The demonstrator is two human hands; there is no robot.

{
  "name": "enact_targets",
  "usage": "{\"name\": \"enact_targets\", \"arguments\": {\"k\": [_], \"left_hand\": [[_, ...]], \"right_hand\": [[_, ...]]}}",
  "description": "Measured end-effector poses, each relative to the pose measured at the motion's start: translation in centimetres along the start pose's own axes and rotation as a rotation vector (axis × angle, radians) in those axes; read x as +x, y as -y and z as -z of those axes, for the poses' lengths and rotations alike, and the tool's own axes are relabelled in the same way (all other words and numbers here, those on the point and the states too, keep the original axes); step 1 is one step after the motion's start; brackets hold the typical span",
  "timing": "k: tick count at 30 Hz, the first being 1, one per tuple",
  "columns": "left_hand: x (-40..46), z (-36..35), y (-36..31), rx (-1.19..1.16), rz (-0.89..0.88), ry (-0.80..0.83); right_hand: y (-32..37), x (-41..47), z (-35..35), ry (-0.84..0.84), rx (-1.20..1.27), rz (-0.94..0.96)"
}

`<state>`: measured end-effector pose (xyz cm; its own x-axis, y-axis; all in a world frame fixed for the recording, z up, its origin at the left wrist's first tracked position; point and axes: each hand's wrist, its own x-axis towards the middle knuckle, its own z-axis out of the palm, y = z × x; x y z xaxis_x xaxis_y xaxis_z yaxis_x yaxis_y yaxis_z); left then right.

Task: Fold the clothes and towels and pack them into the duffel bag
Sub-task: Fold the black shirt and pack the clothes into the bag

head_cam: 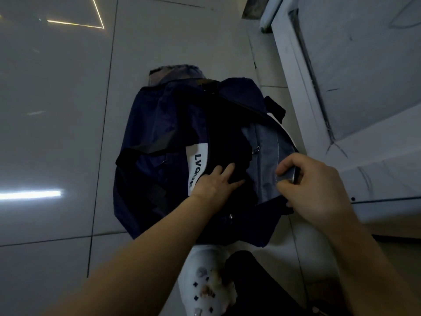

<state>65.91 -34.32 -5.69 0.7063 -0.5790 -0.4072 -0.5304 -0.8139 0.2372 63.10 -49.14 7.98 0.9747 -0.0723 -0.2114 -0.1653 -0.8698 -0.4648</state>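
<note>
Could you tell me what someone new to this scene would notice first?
The navy duffel bag lies open on the tiled floor, mid-frame. The left hand presses dark cloth into its opening, while the right hand pinches the bag's grey-lined edge. A white clog shows at the bottom.

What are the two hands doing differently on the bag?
The left hand lies flat with straight fingers, pressing dark cloth down inside the duffel bag. The right hand is curled, pinching the bag's grey-lined edge and holding it open. The left hand reaches into the opening; the right hand stays at the rim. Both are bare and touch the bag.
</note>
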Motion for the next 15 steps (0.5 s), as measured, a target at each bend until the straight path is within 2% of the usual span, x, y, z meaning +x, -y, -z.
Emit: {"name": "enact_targets", "arguments": {"k": [5,10,11,13,15], "left_hand": [[1.0,-2.3,0.4,0.052,0.005,0.044],[0.5,-2.3,0.6,-0.142,0.009,-0.038],[0.0,-2.4,1.0,-0.225,-0.014,-0.105],[-1.0,-2.7,1.9,-0.334,-0.096,-0.344],[-1.7,-3.4,2.6,-0.361,-0.195,-0.515]], "right_hand": [[-0.8,-0.1,-0.8,0.023,0.008,-0.020],[-1.4,0.2,-0.8,0.010,0.005,-0.017],[-1.4,0.2,-0.7,0.008,0.008,-0.015],[-1.3,0.1,-0.5,0.007,0.014,-0.005],[-1.2,0.3,-0.4,0.005,0.012,0.000]]}}
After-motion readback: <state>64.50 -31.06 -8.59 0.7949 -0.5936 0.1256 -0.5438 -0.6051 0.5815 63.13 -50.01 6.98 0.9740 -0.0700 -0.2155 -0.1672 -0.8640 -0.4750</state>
